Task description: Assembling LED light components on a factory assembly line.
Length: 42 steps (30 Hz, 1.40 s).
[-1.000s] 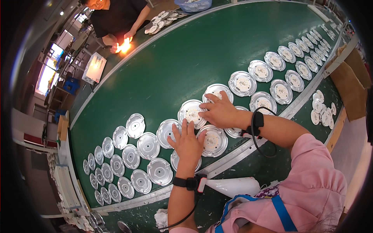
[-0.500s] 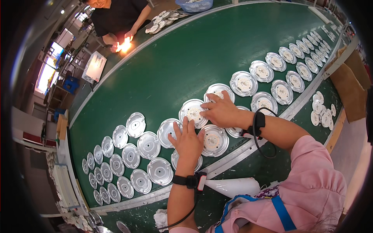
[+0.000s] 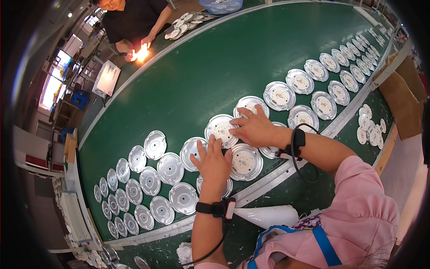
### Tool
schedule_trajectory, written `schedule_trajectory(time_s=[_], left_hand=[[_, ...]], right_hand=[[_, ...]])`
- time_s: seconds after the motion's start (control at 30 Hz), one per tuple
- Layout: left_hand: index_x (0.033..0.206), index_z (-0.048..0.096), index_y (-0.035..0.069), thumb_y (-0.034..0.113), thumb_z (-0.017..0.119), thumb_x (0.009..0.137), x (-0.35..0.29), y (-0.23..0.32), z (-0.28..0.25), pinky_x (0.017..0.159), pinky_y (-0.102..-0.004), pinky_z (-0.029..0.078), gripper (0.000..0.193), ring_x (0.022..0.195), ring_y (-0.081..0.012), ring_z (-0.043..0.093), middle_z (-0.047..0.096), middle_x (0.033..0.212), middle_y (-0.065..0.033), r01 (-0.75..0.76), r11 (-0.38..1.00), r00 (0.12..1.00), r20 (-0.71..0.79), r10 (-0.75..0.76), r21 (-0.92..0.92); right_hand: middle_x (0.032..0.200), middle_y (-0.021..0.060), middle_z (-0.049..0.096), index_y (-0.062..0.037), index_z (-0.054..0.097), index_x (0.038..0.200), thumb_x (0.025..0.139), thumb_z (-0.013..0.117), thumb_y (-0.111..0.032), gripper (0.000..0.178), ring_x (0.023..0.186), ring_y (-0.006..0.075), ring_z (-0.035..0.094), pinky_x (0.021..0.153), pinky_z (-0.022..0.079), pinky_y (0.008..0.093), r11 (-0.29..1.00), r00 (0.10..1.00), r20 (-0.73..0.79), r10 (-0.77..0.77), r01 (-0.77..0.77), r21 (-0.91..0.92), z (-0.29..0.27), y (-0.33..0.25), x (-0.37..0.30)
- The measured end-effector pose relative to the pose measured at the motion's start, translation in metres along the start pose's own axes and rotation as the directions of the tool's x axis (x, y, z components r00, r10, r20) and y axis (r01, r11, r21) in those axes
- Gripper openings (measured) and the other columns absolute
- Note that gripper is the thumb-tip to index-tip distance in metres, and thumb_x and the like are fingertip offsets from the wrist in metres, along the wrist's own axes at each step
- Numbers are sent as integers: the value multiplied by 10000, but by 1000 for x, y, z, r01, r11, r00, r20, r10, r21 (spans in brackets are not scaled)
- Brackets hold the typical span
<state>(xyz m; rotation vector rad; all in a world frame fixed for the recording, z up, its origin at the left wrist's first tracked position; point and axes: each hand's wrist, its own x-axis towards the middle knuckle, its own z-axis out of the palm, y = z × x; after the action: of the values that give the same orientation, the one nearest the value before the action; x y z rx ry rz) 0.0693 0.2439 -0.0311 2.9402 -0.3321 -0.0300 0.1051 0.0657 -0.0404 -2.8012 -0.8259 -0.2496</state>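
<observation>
Round silver metal discs lie in two rows along a green conveyor belt. My left hand rests flat, fingers spread, over a disc at the near row, its fingertips touching another disc. My right hand lies palm down with its fingers on a disc with a pale round board in its middle. A similar disc sits between the two hands. Both wrists wear black bands.
More discs run to the far right and bare ones to the near left. A white cone-shaped tube lies by the belt's near rail. Small white round pieces sit at right. Another person's hands work at the far side beside a blue basket.
Both hands stay on the same discs; the fingers shift only slightly. The other person's hands keep working at the far side.
</observation>
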Motion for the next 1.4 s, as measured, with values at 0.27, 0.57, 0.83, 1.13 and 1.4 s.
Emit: schedule_trajectory(time_s=[0.27,0.57,0.83,1.13,1.4], left_hand=[[1146,472,124,343,543,792,1,-3,1,927,-604,177,423,1243,-333,258,385,1310,-32,-3,1000,1000,-4,3,6],[1145,475,119,338,553,788,0,-6,3,917,-611,190,426,1235,-333,269,408,1290,-34,-30,1000,999,-32,30,-8],[1137,480,114,339,563,782,1,-6,2,919,-609,193,428,1228,-337,279,407,1291,-44,-27,999,999,-24,27,-24],[1137,482,114,346,559,783,1,-6,0,925,-604,185,430,1231,-332,275,406,1292,-46,-34,999,999,-14,33,-23],[1126,488,108,347,561,782,0,-6,-1,922,-605,185,426,1227,-332,281,409,1288,-45,-39,998,999,-21,39,-39]], right_hand=[[1166,-27,507,-238,617,982,766,579,-272,222,1177,279,349,837,272,594,1000,1000,4,-15,15,-10,0,0,0],[1174,-24,501,-242,612,1000,760,588,-257,241,1188,279,338,853,266,591,1000,999,49,13,-13,-4,-3,-2,0],[1174,-25,502,-236,613,993,765,583,-256,231,1196,280,332,851,268,595,1000,998,58,19,-20,4,-1,-2,1],[1184,-23,497,-238,607,999,777,569,-253,226,1198,283,330,843,272,581,1000,997,69,18,-16,-19,-3,-4,0],[1185,-23,497,-230,608,1003,782,564,-247,226,1199,280,330,842,267,576,1000,997,72,22,-22,-7,-4,-4,0]])
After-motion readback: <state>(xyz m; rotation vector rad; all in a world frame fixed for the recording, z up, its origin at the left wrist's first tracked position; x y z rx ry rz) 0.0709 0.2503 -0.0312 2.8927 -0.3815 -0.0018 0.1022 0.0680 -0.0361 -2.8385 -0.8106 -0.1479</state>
